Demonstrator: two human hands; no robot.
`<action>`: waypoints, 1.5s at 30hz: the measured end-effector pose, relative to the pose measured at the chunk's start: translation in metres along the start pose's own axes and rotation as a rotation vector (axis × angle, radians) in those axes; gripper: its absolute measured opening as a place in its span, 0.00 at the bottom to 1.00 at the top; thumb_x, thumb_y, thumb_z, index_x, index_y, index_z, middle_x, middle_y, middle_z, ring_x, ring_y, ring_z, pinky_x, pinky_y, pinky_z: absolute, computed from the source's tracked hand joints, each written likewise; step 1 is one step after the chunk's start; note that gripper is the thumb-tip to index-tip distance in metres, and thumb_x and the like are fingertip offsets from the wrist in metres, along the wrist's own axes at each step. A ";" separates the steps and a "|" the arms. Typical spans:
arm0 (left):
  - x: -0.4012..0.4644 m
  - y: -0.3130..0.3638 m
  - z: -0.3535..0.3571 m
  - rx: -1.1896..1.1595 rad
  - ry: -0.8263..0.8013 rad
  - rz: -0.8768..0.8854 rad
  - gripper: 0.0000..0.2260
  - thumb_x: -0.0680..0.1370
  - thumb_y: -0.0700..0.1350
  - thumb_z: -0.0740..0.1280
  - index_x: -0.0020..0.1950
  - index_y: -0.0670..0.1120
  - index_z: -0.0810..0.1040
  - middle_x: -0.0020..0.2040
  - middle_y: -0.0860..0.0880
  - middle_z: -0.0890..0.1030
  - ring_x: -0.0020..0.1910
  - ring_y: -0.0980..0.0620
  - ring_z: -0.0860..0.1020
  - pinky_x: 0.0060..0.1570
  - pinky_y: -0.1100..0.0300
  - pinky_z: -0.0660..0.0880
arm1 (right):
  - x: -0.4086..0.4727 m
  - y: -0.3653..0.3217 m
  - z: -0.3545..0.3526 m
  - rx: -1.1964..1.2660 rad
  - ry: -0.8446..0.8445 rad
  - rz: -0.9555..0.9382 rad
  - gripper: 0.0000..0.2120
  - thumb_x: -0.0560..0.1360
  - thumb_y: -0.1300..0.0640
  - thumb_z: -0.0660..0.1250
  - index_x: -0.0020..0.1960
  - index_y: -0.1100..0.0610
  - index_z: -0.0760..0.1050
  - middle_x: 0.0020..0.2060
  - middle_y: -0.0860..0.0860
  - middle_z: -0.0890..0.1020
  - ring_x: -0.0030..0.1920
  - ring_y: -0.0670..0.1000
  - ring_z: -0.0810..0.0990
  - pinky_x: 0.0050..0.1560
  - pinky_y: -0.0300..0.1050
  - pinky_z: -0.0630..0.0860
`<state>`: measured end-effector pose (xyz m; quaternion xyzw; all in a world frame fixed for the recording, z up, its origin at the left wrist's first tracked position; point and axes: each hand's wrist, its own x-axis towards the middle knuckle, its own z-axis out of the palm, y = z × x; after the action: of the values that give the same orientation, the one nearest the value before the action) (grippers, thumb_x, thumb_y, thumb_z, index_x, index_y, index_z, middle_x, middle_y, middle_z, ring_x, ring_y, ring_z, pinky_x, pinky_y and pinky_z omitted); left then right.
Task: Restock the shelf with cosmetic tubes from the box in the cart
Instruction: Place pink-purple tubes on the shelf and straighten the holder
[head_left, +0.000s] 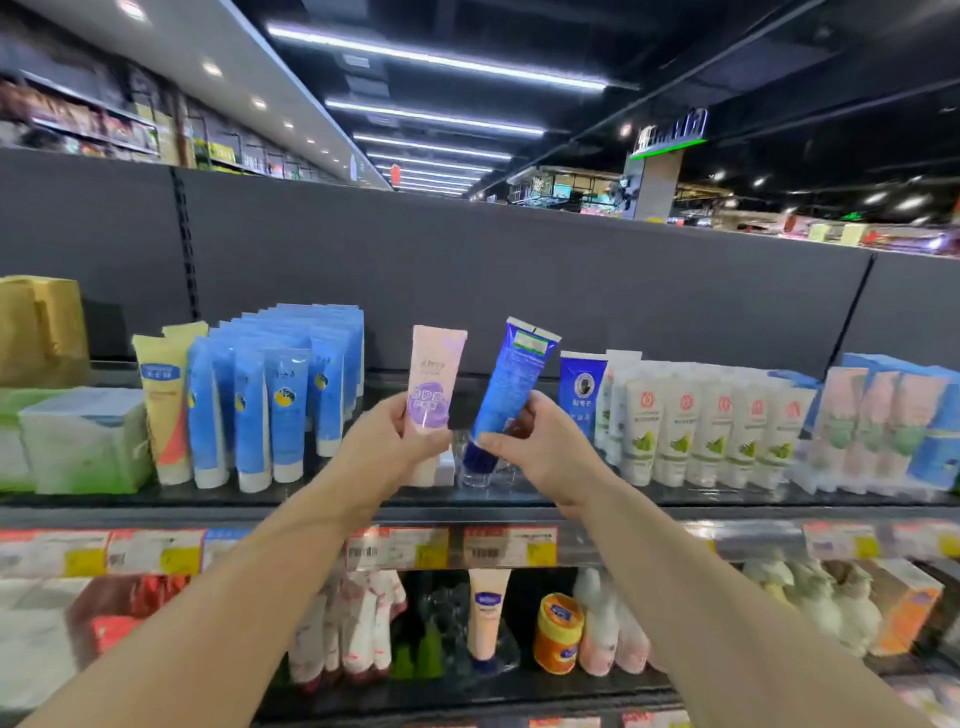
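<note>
My left hand (387, 447) grips a pale pink tube with a purple label (434, 384), held upright, cap down, over the gap in the middle of the top shelf (311, 501). My right hand (540, 447) grips a dark blue tube (511, 382) that tilts to the right, its blue cap low near the shelf. The two tubes are close together but apart. Another dark blue tube (582, 389) stands on the shelf just right of my right hand. The box and the cart are out of view.
Light blue tubes (270, 405) and a yellow tube (163, 410) stand in rows on the left. White tubes with green labels (706, 431) and pink-and-blue boxes (883, 421) fill the right. Price tags (467, 545) line the shelf edge. A lower shelf holds tubes, bottles and an orange jar (558, 631).
</note>
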<state>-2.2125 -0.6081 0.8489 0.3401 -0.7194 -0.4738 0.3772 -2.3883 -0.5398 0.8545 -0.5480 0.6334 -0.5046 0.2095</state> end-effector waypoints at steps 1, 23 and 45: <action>-0.003 -0.001 0.003 -0.020 0.008 -0.011 0.19 0.74 0.47 0.74 0.63 0.55 0.76 0.57 0.57 0.82 0.56 0.55 0.81 0.62 0.47 0.76 | -0.002 0.000 -0.002 0.000 0.002 0.000 0.20 0.72 0.57 0.75 0.61 0.53 0.71 0.50 0.47 0.81 0.49 0.45 0.80 0.48 0.39 0.78; 0.007 0.025 0.040 -0.295 0.123 -0.134 0.16 0.72 0.43 0.74 0.58 0.45 0.76 0.52 0.45 0.84 0.51 0.47 0.83 0.52 0.43 0.81 | -0.021 0.012 -0.010 -0.039 -0.104 -0.027 0.28 0.76 0.54 0.70 0.73 0.45 0.64 0.55 0.44 0.80 0.56 0.45 0.79 0.60 0.46 0.77; 0.020 0.009 0.006 -0.268 0.134 -0.150 0.16 0.77 0.44 0.70 0.61 0.53 0.68 0.56 0.50 0.76 0.53 0.46 0.80 0.54 0.48 0.79 | -0.004 0.015 0.012 -0.293 0.197 0.007 0.22 0.75 0.52 0.71 0.66 0.53 0.68 0.58 0.47 0.78 0.50 0.41 0.75 0.37 0.27 0.68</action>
<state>-2.2287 -0.6194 0.8598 0.3703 -0.5954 -0.5688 0.4299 -2.3846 -0.5430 0.8354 -0.5184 0.7195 -0.4575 0.0658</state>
